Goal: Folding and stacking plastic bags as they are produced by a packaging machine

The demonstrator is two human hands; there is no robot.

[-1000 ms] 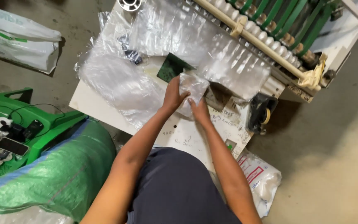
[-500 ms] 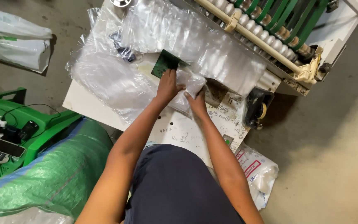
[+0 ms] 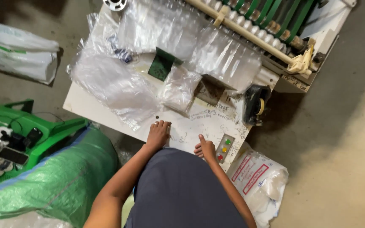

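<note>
I saw the left hand [image 3: 158,134] flat, fingers spread, holding nothing, on the scribbled white tabletop [image 3: 199,122]. The right hand [image 3: 205,148] was loosely curled, probably empty, just beside the small three-button panel [image 3: 224,148]. The crumpled clear plastic bag [image 3: 178,88] lay beyond both fingertips, apart.

The top edge of the view cuts off the machine's green belts [image 3: 290,14] and a metal spool [image 3: 115,4], and the white sack [image 3: 258,181] runs out of view at the bottom. Clear plastic bags [image 3: 115,84] hide much of the worktop [image 3: 85,107], and the contents of the small filled bag [image 3: 178,88] are too blurred to tell. The person's torso hides the worktop's near edge, and the right hand [image 3: 205,148] is curled, its fingertips hidden.
</note>
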